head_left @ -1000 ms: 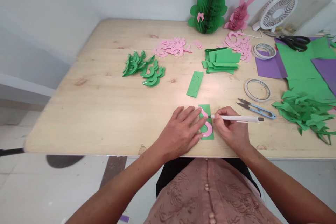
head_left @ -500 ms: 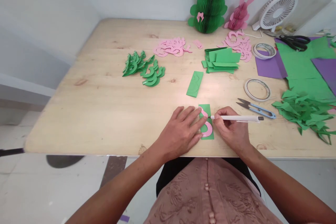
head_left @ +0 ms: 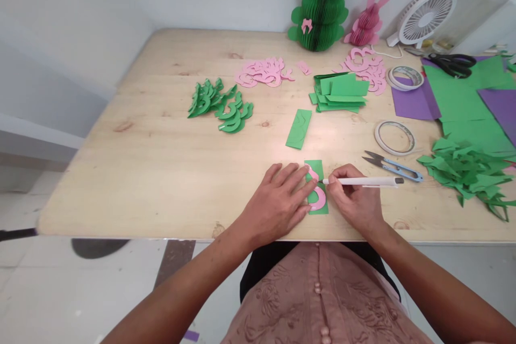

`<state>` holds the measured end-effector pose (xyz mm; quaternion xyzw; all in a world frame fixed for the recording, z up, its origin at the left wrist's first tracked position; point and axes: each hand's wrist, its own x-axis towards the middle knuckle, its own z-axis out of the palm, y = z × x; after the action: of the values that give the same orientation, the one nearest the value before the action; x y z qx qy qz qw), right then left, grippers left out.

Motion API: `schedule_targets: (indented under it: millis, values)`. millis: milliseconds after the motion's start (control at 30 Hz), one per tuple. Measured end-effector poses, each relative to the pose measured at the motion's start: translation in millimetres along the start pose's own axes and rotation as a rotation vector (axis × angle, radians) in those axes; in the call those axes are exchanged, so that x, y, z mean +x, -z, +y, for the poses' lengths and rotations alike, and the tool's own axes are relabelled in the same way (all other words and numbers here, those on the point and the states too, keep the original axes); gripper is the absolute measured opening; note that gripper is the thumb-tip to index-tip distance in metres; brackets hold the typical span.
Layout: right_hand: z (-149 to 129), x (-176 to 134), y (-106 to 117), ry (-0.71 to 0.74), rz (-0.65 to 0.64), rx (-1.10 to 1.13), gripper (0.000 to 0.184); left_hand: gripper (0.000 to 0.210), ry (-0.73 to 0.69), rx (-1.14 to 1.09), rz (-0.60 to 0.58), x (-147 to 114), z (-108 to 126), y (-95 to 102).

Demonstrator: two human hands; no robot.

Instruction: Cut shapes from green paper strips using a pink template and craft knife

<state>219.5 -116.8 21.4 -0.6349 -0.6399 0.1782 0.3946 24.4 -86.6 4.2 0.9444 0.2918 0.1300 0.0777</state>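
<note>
My left hand [head_left: 278,201] lies flat with its fingers stretched out, pressing a pink curvy paper cutout [head_left: 320,199] onto a green paper strip [head_left: 316,164]. Its fingertips cover part of the cutout. Closed around a white pen [head_left: 363,181], my right hand [head_left: 357,201] rests just right of the strip. The pen's tip touches the strip at the cutout's right edge, near its narrow middle. Beyond the hands lies a second green strip [head_left: 299,129] with a curvy outline drawn on it.
Green cutouts [head_left: 234,115], pink cutouts [head_left: 262,72] and a stack of green strips [head_left: 342,91] lie farther back. To the right are blue thread snips [head_left: 397,166], a tape roll [head_left: 395,138], green scraps [head_left: 463,172] and black scissors [head_left: 451,63]. Paper rabbits [head_left: 324,13] and a fan [head_left: 427,19] stand behind.
The pen tip has shifted very slightly along the cutout's edge. My left hand and the things on the table stay where they were.
</note>
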Motion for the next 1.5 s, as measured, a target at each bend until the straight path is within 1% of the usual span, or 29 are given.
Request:
schedule_targets:
  millis: [300,633,733,867,900,967,1033,1100,1267,1367,1500]
  values:
    - [1,0,0,-0.005,-0.008,0.002,0.012,0.044,0.001,-0.005,0.0,0,0,0.3]
    - [1,-1,0,0.033,-0.014,0.013,0.012,0.044,0.009,-0.01,-0.005,0,1,1.0]
    - [2,-2,0,-0.01,0.002,0.051,0.013,0.043,0.01,-0.015,-0.004,0,1,0.9]
    - [7,-3,0,-0.108,0.076,0.159,0.009,0.041,0.011,-0.013,-0.003,1,1,1.0]
    - [7,-4,1,-0.118,0.077,0.182,0.009,0.041,0.011,-0.012,-0.002,1,1,1.0]
    - [7,-3,3,-0.112,0.035,0.199,0.014,0.042,0.007,-0.011,0.001,1,1,0.9]
    - [5,-3,6,-0.085,-0.042,0.175,0.018,0.043,0.002,-0.008,0.007,1,1,0.7]
    - [4,-3,8,-0.025,-0.098,0.129,0.021,0.044,-0.003,-0.005,0.014,1,1,0.7]
    - [10,-5,6,0.22,-0.155,-0.026,0.024,0.042,-0.006,0.009,0.008,1,1,0.8]
    - [14,-6,3,0.306,-0.139,-0.087,0.025,0.04,-0.005,0.013,0.001,1,1,0.7]
    - [15,-8,1,0.354,-0.097,-0.119,0.027,0.04,-0.005,0.019,0.005,1,1,0.4]
